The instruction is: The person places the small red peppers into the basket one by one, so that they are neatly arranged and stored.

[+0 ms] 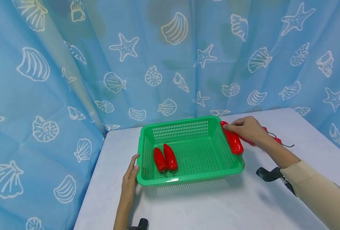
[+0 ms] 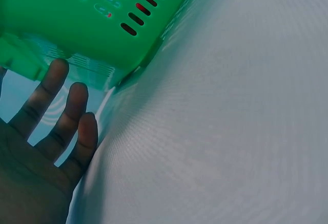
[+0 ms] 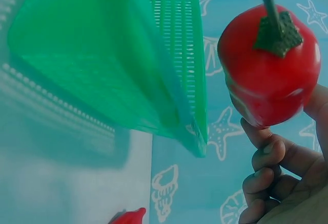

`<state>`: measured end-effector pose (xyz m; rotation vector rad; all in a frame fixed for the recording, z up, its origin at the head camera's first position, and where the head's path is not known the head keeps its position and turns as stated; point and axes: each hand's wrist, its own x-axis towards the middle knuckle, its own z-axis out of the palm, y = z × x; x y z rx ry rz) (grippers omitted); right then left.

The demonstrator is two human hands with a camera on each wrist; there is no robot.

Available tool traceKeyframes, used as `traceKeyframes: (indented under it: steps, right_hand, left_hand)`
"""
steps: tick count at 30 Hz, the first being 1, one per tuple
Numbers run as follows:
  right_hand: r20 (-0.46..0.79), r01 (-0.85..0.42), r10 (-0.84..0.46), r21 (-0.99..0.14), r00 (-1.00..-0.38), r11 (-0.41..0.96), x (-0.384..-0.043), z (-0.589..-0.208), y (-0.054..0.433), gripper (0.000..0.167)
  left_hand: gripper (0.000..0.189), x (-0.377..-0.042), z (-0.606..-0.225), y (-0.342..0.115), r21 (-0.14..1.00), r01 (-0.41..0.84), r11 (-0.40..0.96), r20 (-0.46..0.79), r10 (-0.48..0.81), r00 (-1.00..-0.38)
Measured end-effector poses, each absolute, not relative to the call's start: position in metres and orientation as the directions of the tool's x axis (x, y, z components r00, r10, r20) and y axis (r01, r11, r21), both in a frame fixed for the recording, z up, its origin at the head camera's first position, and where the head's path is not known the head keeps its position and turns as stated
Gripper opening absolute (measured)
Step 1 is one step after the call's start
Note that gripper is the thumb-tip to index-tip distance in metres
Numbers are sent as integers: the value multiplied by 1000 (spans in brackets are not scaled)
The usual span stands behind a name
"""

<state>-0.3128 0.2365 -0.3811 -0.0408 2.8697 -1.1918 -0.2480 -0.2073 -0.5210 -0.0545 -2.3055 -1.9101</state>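
A green plastic basket (image 1: 190, 177) with slotted walls stands on the white-covered table. Two red peppers (image 1: 170, 156) lie side by side in its left part, stems toward the near wall. At the basket's left rim, my left hand (image 1: 128, 182) rests with its fingers extended; the left wrist view shows these fingers (image 2: 77, 101) spread beside the wall. My right hand (image 1: 249, 129) pinches another red pepper (image 1: 234, 140) over the right rim. Its green stem end fills much of the right wrist view, where the pepper (image 3: 271, 75) hangs beside the basket wall (image 3: 102, 55).
More red peppers with dark stems (image 1: 277, 140) lie on the table (image 1: 193, 207) right of the basket, partly behind my right hand. A blue curtain (image 1: 147, 64) with white shell and starfish prints hangs behind and at the sides. Dark wrist camera mounts (image 1: 269, 174) stick out at both wrists.
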Motion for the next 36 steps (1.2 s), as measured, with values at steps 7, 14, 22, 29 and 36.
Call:
traceKeyframes:
  steps: [7, 14, 22, 29, 36]
  right_hand:
    - [-14, -32, -61, -724, -998, 689, -320, -376, 226, 56]
    - [-28, -29, -78, -760, -997, 649, -323, -374, 216, 56]
    - [-32, -35, -94, -776, -995, 630, -328, -377, 207, 55]
    - [-49, -35, -109, -755, -993, 654, -335, -379, 196, 53]
    - [-58, -33, -113, -743, -992, 669, -341, -380, 185, 50]
  left_hand:
    - [42, -249, -518, -208, 973, 131, 188, 145, -61, -988]
    - [42, -252, -518, -208, 975, 136, 178, 149, -59, -987]
    - [43, -251, -518, -207, 976, 128, 173, 141, -63, -988]
    - [43, -249, -520, -207, 978, 112, 177, 127, -74, -989]
    - [42, -249, -520, -208, 976, 120, 180, 135, -73, -988]
